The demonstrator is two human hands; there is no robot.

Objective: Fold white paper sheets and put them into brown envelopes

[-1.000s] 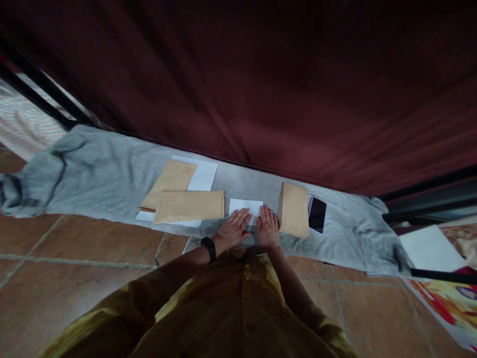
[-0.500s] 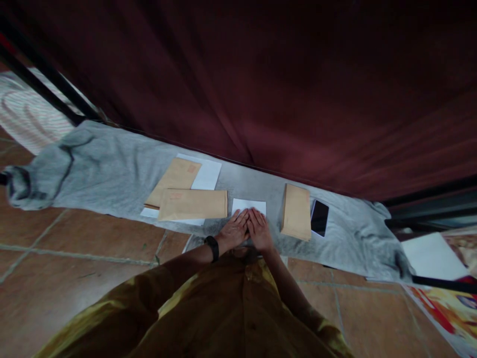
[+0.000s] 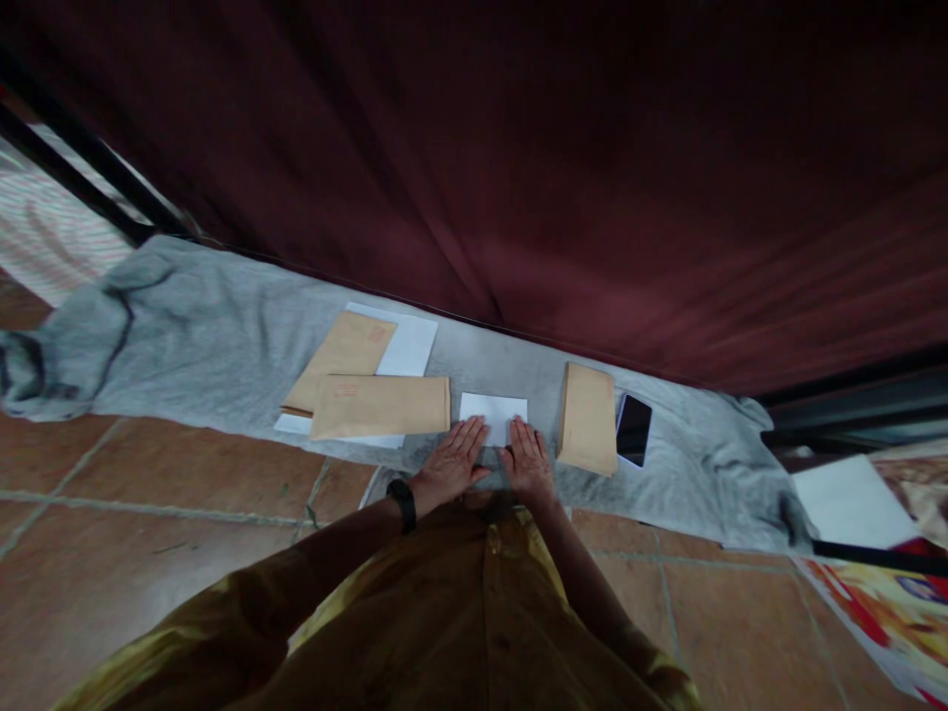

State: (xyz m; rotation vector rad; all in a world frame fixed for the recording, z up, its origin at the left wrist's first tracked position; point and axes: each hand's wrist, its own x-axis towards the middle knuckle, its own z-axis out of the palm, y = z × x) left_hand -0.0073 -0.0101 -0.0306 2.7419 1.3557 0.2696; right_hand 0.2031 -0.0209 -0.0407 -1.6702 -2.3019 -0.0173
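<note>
A folded sheet of white paper [image 3: 494, 410] lies on the grey cloth in front of me. My left hand [image 3: 453, 460] rests flat over its left edge, fingers stretched out, a dark band on the wrist. Over the right edge lies my right hand [image 3: 528, 460], also flat and open. Left of the paper, a brown envelope [image 3: 385, 407] overlaps another brown envelope [image 3: 348, 351], both on white sheets [image 3: 415, 346]. To the right sits a stack of brown envelopes [image 3: 588, 417].
A phone [image 3: 634, 431] lies right of the envelope stack. The grey cloth [image 3: 222, 336] covers a long narrow surface, with a dark red curtain [image 3: 518, 197] behind it. Tiled floor [image 3: 185, 573] shows below. At the far right are a white sheet [image 3: 851, 502] and a colourful printed bag [image 3: 889, 612].
My hands have slid apart from the paper's middle, the left one to the left and the right one to the right, uncovering more of the white paper.
</note>
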